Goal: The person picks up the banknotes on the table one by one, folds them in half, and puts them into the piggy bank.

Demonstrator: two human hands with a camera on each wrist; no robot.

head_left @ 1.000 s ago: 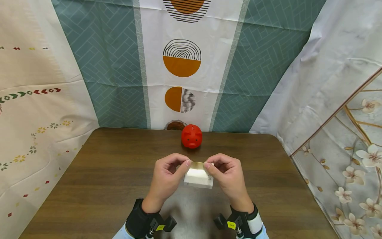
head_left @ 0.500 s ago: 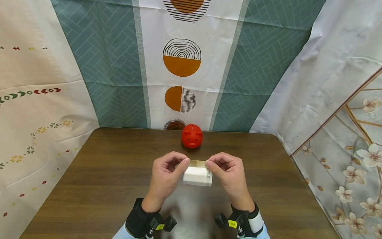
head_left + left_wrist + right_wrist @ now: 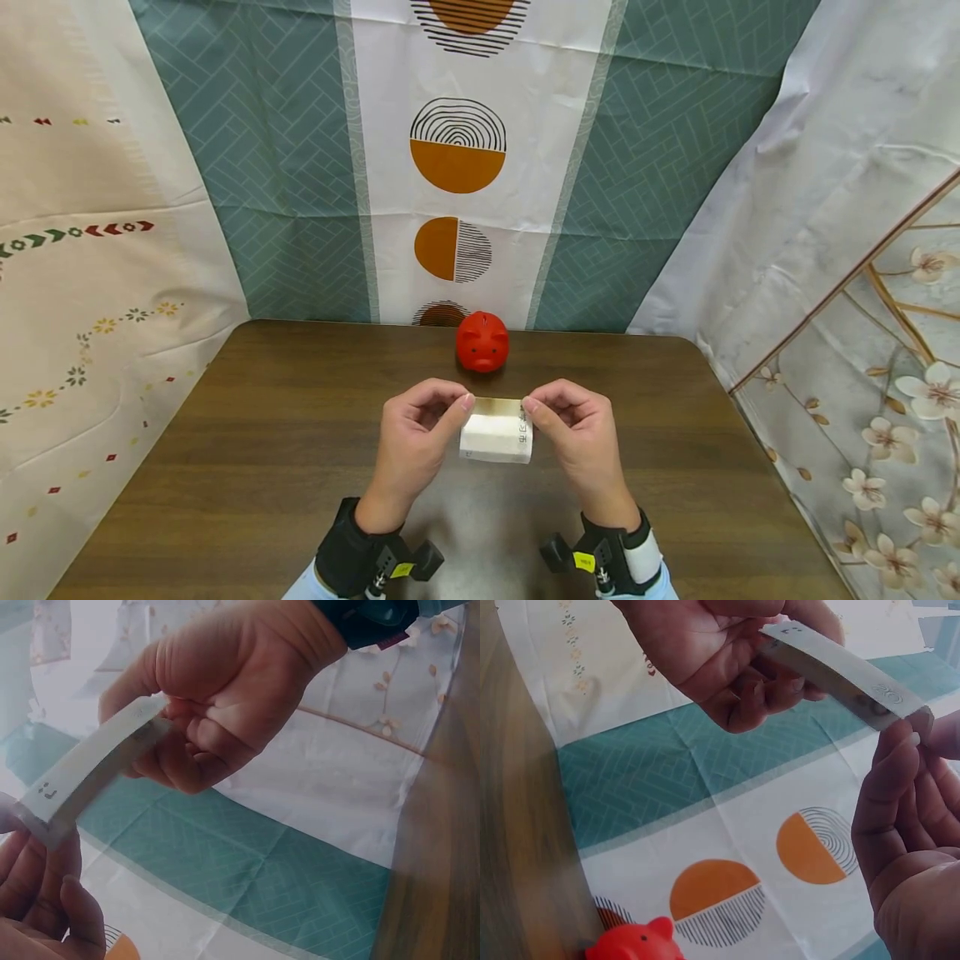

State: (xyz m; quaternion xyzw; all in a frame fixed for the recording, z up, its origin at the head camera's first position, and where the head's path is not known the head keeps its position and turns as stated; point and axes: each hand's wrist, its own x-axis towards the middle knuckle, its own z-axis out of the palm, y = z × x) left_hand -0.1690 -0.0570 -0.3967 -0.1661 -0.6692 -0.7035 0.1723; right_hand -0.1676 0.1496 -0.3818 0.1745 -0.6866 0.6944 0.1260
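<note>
A small whitish-gold folded paper slip (image 3: 495, 437) is held up between both hands over the table. My left hand (image 3: 420, 442) pinches its upper left corner between thumb and forefinger. At the upper right corner my right hand (image 3: 573, 442) pinches it the same way. Dark printed characters run along its right side. In the right wrist view the slip (image 3: 840, 675) looks bent lengthwise, with what looks like "20" near one end. The left wrist view shows the slip (image 3: 94, 765) edge-on, stretched between the fingers of both hands.
A red piggy bank (image 3: 482, 343) stands near the far edge of the brown wooden table (image 3: 300, 400), facing me, just beyond the hands. Patterned cloth (image 3: 292, 167) hangs behind the table, with more cloth on both sides.
The slip has risen slightly in the head view, toward the piggy bank. Both hands have moved a little apart along its edge, keeping their pinch.
</note>
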